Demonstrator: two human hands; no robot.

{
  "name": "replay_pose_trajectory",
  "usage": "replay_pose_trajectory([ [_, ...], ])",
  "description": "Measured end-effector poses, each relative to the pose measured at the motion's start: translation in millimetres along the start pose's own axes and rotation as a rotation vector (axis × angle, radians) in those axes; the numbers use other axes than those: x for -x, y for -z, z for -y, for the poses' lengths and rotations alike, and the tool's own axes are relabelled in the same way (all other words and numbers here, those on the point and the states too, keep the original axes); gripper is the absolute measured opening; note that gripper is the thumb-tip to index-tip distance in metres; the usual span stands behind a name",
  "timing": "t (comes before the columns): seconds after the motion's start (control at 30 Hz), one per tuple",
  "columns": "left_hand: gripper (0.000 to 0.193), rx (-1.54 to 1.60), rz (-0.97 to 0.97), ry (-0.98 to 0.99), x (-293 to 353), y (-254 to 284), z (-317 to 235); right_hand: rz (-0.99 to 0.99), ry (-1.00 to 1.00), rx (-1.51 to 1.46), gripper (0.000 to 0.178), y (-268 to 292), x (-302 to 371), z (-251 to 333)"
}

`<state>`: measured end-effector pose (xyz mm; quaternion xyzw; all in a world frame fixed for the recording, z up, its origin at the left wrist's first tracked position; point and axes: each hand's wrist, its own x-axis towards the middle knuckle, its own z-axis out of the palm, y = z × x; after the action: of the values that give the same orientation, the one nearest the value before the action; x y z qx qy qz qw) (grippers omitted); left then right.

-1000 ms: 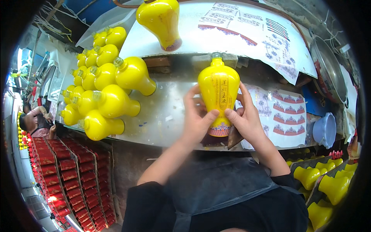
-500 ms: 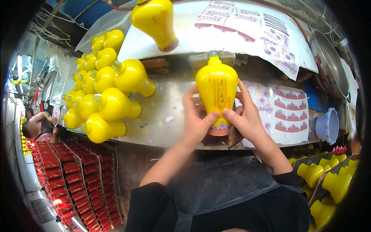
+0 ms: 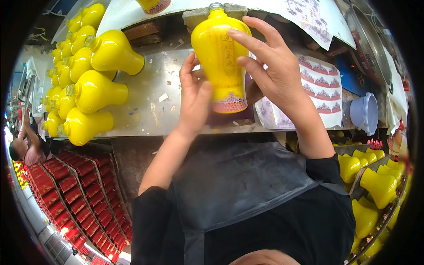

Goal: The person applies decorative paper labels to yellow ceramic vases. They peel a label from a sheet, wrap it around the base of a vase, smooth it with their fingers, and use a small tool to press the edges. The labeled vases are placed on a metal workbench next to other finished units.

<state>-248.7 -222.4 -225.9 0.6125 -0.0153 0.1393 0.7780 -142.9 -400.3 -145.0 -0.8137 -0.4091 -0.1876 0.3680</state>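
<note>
A glossy yellow bottle [image 3: 216,57] with a clear glass neck leans at a slight tilt on the bench, its neck by a grey block [image 3: 191,20]. Dark lettering runs down its front, and a patterned red and blue band circles the base. My right hand [image 3: 280,70] is open at the bottle's upper right, fingers spread, fingertips at the top of the lettering. To the bottle's left is my left hand [image 3: 193,99], thumb and fingers apart, holding nothing; whether it touches the bottle I cannot tell.
Several yellow bottles [image 3: 99,88] lie on the metal bench at left. Printed decal sheets [image 3: 322,86] and a pale blue tub [image 3: 364,112] are at right. Racks of red boxes [image 3: 70,194] stand lower left, yellow bottles [image 3: 377,185] lower right. Another person [image 3: 33,148] works at far left.
Both hands have come off the bottle's narrow lower part. My right hand rose toward the top of the lettering with fingers spread; my left drew out to the side. The whole view has shifted.
</note>
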Motion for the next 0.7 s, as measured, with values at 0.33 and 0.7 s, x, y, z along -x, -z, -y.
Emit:
replay_pose_trajectory([
  [0.33,0.081,0.156,0.028,0.037,-3,1,-2,0.177,0.002,0.134,0.048,1,-15,3],
  [0.7,0.082,0.211,-0.024,0.063,-7,4,-3,0.108,-0.27,-0.261,0.055,4,4,-12],
])
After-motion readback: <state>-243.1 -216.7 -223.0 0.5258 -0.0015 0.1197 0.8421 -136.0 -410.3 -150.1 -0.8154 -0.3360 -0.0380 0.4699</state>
